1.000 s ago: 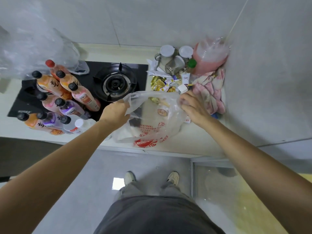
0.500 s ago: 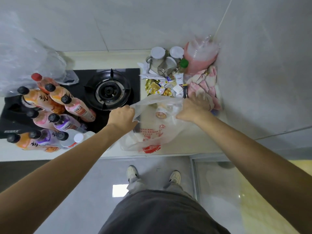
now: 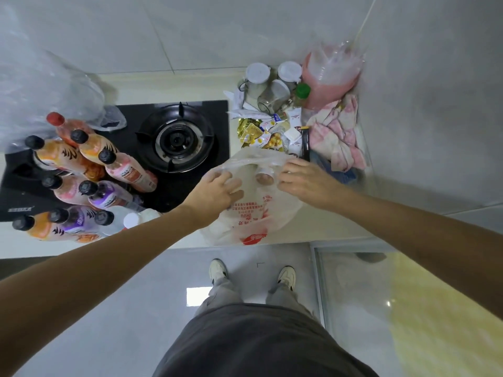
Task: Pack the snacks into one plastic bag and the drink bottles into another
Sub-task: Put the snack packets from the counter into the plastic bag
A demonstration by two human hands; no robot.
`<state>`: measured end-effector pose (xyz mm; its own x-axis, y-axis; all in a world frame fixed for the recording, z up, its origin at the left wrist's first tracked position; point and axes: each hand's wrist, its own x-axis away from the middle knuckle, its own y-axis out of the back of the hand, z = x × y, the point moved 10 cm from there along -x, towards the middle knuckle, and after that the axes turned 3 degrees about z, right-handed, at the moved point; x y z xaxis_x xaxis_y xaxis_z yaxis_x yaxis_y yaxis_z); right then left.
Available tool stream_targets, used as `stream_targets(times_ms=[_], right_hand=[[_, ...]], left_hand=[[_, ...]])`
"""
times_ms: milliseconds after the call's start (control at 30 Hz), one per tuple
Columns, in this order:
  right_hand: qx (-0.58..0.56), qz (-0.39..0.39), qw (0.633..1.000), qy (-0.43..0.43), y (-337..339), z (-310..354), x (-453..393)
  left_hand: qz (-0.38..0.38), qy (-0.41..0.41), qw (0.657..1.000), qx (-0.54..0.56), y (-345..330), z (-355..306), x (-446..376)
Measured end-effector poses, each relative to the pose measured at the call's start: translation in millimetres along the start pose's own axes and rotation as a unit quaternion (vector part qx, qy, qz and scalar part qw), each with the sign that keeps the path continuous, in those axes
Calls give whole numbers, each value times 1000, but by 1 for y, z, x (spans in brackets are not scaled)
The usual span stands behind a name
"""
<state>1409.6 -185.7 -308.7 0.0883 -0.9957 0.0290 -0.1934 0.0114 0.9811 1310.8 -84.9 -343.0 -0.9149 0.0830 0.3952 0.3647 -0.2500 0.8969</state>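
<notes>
A white plastic bag with red print lies on the counter in front of me, its mouth facing the wall. My left hand grips the left edge of the mouth and my right hand pinches the right edge. A small round snack shows through the plastic between my hands. Just beyond the bag lies a pile of gold and white snack packets. Several drink bottles with dark caps stand at the left on the hob.
A black gas hob sits left of the bag. Jars with white lids, a pink plastic bag and a pink cloth fill the corner by the right wall. A large clear plastic bag hangs at the far left.
Both hands have shifted along the bag's mouth and drawn closer together, narrowing the opening. The view has tilted and moved slightly.
</notes>
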Motion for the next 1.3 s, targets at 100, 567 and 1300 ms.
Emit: stream_targets(times_ms=[100, 567, 1300], right_hand=[[2, 145, 973, -179, -28, -36, 0], [30, 283, 929, -236, -67, -31, 9], [-49, 46, 975, -210, -70, -37, 31]], left_hand=[[104, 44, 994, -5, -28, 13, 5], [77, 150, 986, -19, -31, 42, 3], [106, 162, 981, -7, -51, 59, 5]])
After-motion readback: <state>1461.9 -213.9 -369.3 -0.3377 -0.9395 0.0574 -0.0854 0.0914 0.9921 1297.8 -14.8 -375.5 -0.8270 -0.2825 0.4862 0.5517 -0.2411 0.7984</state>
